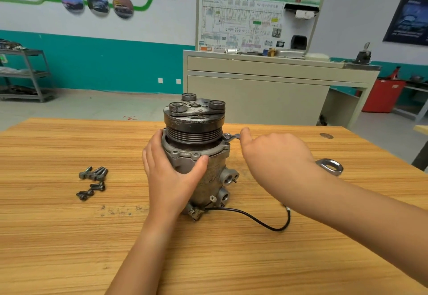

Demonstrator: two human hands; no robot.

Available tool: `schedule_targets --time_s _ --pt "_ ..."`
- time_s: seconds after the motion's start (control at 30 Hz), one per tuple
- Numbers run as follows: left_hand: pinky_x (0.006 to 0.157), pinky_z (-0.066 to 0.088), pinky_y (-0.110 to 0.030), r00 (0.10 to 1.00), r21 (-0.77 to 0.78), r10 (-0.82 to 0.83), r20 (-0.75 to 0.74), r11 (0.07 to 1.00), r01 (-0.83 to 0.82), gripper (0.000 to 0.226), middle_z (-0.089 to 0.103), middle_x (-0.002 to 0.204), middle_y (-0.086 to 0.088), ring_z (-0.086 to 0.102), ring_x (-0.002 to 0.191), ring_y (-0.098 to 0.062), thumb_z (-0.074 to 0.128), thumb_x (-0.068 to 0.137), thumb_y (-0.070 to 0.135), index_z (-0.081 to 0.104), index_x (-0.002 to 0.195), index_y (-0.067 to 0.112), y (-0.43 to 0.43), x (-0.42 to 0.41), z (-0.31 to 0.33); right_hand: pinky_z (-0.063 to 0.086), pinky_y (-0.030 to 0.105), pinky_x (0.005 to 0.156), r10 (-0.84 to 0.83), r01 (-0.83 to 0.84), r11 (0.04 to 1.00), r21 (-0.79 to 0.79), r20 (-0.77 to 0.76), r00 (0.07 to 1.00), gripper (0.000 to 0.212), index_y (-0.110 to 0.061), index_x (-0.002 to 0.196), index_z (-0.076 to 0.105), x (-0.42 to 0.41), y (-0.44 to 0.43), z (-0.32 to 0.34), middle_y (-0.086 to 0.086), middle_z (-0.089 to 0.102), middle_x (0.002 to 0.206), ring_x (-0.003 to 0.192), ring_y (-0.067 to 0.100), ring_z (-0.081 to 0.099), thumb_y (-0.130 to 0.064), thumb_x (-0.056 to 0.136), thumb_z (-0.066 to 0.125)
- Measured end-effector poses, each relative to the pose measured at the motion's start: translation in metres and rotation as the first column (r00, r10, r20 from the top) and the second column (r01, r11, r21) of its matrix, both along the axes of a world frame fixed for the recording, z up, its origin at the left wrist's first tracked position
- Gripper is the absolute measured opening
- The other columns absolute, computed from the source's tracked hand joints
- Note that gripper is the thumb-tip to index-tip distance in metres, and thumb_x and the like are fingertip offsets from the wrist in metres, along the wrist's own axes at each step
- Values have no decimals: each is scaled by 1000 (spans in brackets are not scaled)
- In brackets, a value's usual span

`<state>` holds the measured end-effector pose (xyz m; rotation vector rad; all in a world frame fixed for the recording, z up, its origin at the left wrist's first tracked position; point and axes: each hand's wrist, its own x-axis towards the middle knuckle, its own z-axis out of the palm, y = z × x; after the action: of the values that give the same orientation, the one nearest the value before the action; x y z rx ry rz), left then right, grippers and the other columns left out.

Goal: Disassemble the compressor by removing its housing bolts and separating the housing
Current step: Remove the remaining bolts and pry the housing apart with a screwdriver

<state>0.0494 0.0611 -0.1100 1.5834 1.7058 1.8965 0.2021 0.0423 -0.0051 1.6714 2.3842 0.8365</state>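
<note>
A grey metal compressor (213,174) stands upright on the wooden table (69,236), its dark pulley and clutch plate (194,118) on top. My left hand (171,174) grips the housing from the left, thumb across its front flange. My right hand (275,153) holds a silver wrench (231,137) whose ring end sits on a bolt at the flange's right edge; the wrench's other ring end (330,166) sticks out behind my wrist. Several removed dark bolts (92,182) lie on the table to the left.
A black cable (259,221) loops from the compressor's base across the table to the right. Beyond the table stand a beige training bench with a wiring-diagram board (254,23), a grey shelf cart (25,74) at left and a red bin (382,95) at right.
</note>
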Motion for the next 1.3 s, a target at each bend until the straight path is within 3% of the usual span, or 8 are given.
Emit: schedule_targets --time_s 0.07,0.27,0.43,0.6,0.83,1.0,1.1,1.3 --pt "108 19 -28 1000 -20 -12 2 1000 12 101 26 131 15 21 132 -7 68 64 53 20 146 20 0 -1 1 21 27 34 6 -6 1000 5 65 998 61 7 142 9 -7 -2 -1 12 60 93 45 17 27 6 88 36" --pt "104 16 -28 998 -56 -52 29 997 53 107 19 151 5 13 141 -15 62 65 65 4 148 32 2 -3 7 31 24 38 116 -114 993 -34 45 992 33 -5 105 41 21 13 0 -1 39 60 46 13 36 -33 96 24" --pt "104 14 -29 999 -55 -47 21 997 48 104 17 152 3 12 141 -16 60 67 59 3 149 30 2 -2 5 21 26 41 162 -161 986 -43 19 987 27 -15 71 27 24 24 16 -1 35 56 45 15 32 -23 96 28" --pt "105 14 -31 999 -82 -39 -34 996 37 103 17 152 2 11 141 -17 58 68 62 1 149 32 2 -5 4 25 26 39 137 -129 987 -98 80 987 21 -3 112 38 22 19 5 1 33 60 48 15 33 -5 94 27" --pt "105 14 -31 997 -115 -51 -56 992 44 103 14 153 3 9 141 -17 57 68 63 1 149 31 0 -7 5 18 24 40 246 -245 969 -28 61 967 23 -12 82 29 28 26 7 -3 30 58 45 12 28 -31 95 29" --pt "106 13 -30 996 -133 -60 -63 990 51 102 15 153 2 9 141 -16 59 70 58 3 149 29 1 -8 8 24 27 43 317 -319 947 -25 213 924 23 -11 120 32 55 79 4 -1 40 73 56 19 41 -16 97 29" --pt "107 14 -31 996 -149 -63 -58 987 54 102 14 153 3 8 141 -16 58 69 58 3 149 29 0 -8 10 40 29 56 398 -404 914 41 103 912 36 -9 128 36 53 107 -5 5 55 93 77 22 52 -3 93 41" --pt "104 13 -29 996 -139 -82 -34 987 76 96 11 154 5 7 142 -14 58 73 55 3 149 31 -2 -5 9 53 46 75 732 -629 649 429 -126 669 23 5 85 68 16 131 -24 20 70 89 78 30 69 17 65 68"
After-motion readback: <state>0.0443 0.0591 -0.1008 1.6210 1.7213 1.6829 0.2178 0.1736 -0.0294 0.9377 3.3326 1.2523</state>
